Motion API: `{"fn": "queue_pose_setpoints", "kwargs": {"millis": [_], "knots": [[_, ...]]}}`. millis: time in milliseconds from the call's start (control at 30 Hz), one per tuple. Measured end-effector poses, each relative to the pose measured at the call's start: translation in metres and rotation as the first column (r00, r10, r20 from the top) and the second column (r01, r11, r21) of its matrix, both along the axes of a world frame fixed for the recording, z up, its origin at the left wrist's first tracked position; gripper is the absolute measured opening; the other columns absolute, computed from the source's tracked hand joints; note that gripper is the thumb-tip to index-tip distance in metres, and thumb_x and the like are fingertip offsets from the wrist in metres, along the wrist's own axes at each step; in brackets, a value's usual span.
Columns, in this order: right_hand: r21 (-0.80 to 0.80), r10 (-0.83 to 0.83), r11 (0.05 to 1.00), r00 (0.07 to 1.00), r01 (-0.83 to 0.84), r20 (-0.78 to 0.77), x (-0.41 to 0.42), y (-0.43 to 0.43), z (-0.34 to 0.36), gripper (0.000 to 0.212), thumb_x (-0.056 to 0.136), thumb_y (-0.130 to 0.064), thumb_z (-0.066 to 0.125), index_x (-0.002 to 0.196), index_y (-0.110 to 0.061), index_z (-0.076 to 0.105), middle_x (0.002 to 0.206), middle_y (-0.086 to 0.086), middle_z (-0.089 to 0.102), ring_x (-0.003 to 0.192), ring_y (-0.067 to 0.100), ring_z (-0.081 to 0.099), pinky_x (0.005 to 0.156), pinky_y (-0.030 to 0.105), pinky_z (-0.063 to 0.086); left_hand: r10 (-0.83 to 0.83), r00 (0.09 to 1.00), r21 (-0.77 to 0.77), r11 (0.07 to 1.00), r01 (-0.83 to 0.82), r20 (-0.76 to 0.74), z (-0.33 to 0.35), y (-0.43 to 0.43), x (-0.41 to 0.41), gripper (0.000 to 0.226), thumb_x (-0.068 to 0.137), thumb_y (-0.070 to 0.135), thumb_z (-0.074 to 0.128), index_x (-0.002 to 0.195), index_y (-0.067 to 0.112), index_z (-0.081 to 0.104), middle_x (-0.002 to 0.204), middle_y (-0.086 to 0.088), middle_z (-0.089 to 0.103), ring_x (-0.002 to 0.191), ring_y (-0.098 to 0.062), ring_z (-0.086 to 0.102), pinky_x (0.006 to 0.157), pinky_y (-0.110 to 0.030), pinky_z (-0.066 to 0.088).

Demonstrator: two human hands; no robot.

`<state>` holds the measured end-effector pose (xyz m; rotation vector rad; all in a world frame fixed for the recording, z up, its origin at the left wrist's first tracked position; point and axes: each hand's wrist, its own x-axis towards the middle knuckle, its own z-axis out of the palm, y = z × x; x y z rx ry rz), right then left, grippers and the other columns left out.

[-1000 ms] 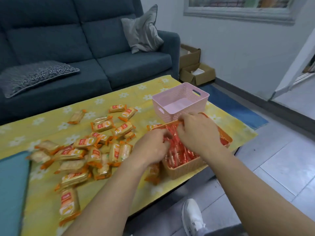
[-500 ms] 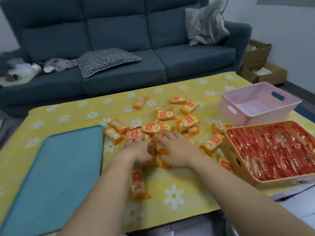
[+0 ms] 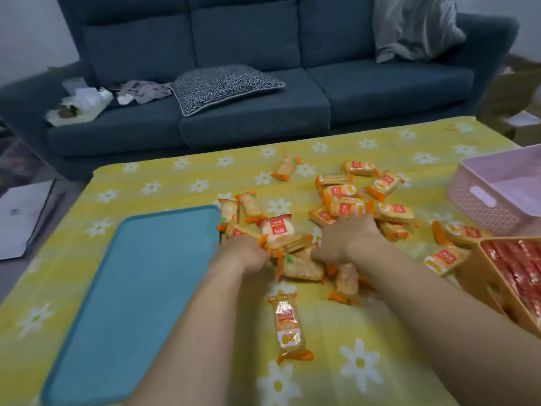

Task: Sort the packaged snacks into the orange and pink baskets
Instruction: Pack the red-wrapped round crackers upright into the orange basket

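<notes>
Head view, left to right. At far left a teal mat (image 3: 131, 288) lies flat on the yellow flowered cloth (image 3: 164, 189), its right edge reaching the pile.

At that edge sits the left hand (image 3: 243, 253), knuckles up, fingers curled down into the near-left fringe of the orange snack packets (image 3: 345, 200). The fingertips are hidden under the hand, so I cannot tell whether they pinch a packet or only rake at it. A round-faced packet (image 3: 276, 228) stands tilted just beyond the knuckles.

A lone packet (image 3: 288, 326) lies lengthwise between the forearms, apart from the pile and nearer the person.

Then the right hand (image 3: 348, 238), palm down on the middle of the pile. Its fingers are stretched forward and a little apart, lying over packets and curled round none. Thumb side faces the left hand. Judgement: the hands bracket the near part of the pile to gather a batch rather than lift singles.

At far right the pink basket (image 3: 497, 206) shows a bare floor in the part seen. Nearer, the orange basket (image 3: 471, 271) is packed with rows of red packets (image 3: 524, 265). A few orange packets lie just beside its wall. Judgement: the reds are sorted, and the loose pile is probably meant for the pink basket, on the right hand's side.
</notes>
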<state>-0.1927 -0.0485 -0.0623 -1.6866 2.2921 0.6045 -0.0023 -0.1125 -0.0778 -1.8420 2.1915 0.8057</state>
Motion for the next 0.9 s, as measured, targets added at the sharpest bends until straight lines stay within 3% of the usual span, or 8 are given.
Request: {"fn": "queue_pose_setpoints", "kwargs": {"millis": [167, 400, 467, 533, 667, 767, 800, 900], "knots": [[-0.373, 0.076, 0.925, 0.924, 0.075, 0.374, 0.036, -0.029, 0.011, 0.044, 0.094, -0.043, 0.045, 0.120, -0.015, 0.067, 0.131, 0.015, 0.059, 0.122, 0.035, 0.053, 0.095, 0.041, 0.046, 0.017, 0.959, 0.062, 0.998, 0.001, -0.282, 0.007, 0.007, -0.014, 0.041, 0.095, 0.006, 0.044, 0.114, 0.023, 0.075, 0.126, -0.001, 0.070, 0.118, -0.023, 0.061, 0.102, -0.029, 0.047], [-0.184, -0.182, 0.939, 0.873, 0.291, 0.451, 0.065, -0.066, -0.010, 0.049, 0.079, -0.019, 0.074, 0.123, -0.008, 0.056, 0.132, 0.015, 0.056, 0.121, 0.034, 0.059, 0.090, 0.039, 0.051, 0.080, 0.935, 0.087, 0.995, -0.053, -0.346, 0.002, 0.009, -0.015, 0.036, 0.093, 0.005, 0.057, 0.069, 0.025, 0.074, 0.103, -0.005, 0.076, 0.103, -0.023, 0.067, 0.097, -0.034, 0.050], [-0.205, -0.169, 0.929, 0.846, 0.308, 0.505, 0.062, -0.065, -0.006, 0.026, 0.076, -0.015, 0.077, 0.093, -0.013, 0.058, 0.118, 0.011, 0.069, 0.108, 0.029, 0.068, 0.081, 0.034, 0.054, 0.155, 0.923, 0.077, 0.988, -0.137, -0.353, 0.000, 0.007, -0.012, 0.023, 0.093, 0.013, 0.058, 0.080, 0.017, 0.077, 0.103, -0.009, 0.076, 0.098, -0.025, 0.066, 0.090, -0.034, 0.051], [-0.274, -0.120, 0.904, 0.810, 0.329, 0.574, 0.054, -0.059, -0.001, 0.025, 0.078, -0.020, 0.078, 0.091, -0.013, 0.058, 0.111, 0.010, 0.071, 0.104, 0.029, 0.069, 0.080, 0.033, 0.055, 0.220, 0.925, -0.051, 0.967, -0.248, -0.310, 0.002, 0.007, -0.013, 0.037, 0.094, 0.037, 0.055, 0.109, 0.007, 0.071, 0.109, -0.015, 0.073, 0.097, -0.032, 0.065, 0.084, -0.038, 0.053], [-0.372, 0.052, 0.819, 0.589, 0.437, 0.806, 0.030, -0.030, 0.014, 0.043, 0.089, -0.014, 0.073, 0.128, -0.008, 0.058, 0.109, 0.006, 0.066, 0.097, 0.020, 0.063, 0.078, 0.023, 0.052, 0.264, 0.755, -0.046, 0.931, -0.362, -0.601, 0.016, 0.017, -0.022, 0.079, 0.086, 0.053, 0.073, 0.143, 0.012, 0.036, 0.127, -0.008, 0.061, 0.112, -0.028, 0.062, 0.094, -0.037, 0.047], [-0.220, 0.069, 0.857, 0.318, 0.467, 0.946, -0.009, -0.006, 0.018, 0.048, 0.091, -0.009, 0.066, 0.137, -0.013, 0.055, 0.113, 0.007, 0.069, 0.095, 0.015, 0.064, 0.076, 0.021, 0.051, 0.243, 0.575, 0.121, 0.962, -0.244, -0.781, 0.020, 0.025, -0.030, 0.040, 0.090, 0.029, 0.075, 0.124, 0.015, 0.058, 0.112, -0.004, 0.074, 0.086, -0.018, 0.075, 0.079, -0.036, 0.053], [-0.251, 0.066, 0.831, 0.360, 0.496, 0.931, -0.025, -0.003, 0.015, 0.051, 0.091, -0.014, 0.064, 0.141, -0.016, 0.054, 0.124, 0.007, 0.067, 0.108, 0.020, 0.062, 0.088, 0.029, 0.052, 0.251, 0.550, 0.138, 0.961, -0.238, -0.797, 0.020, 0.026, -0.032, 0.028, 0.091, 0.026, 0.074, 0.116, 0.017, 0.064, 0.103, -0.003, 0.077, 0.081, -0.018, 0.076, 0.073, -0.035, 0.055], [-0.512, -0.180, 0.733, 0.855, 0.447, 0.487, -0.075, -0.004, 0.000, 0.067, 0.092, -0.045, 0.054, 0.154, -0.028, 0.035, 0.158, 0.011, 0.037, 0.144, 0.038, 0.032, 0.117, 0.051, 0.029, 0.365, 0.438, 0.218, 0.911, -0.350, -0.821, 0.020, 0.028, -0.042, 0.017, 0.090, 0.027, 0.073, 0.105, 0.019, 0.069, 0.092, -0.004, 0.078, 0.082, -0.024, 0.077, 0.068, -0.036, 0.056]]}}
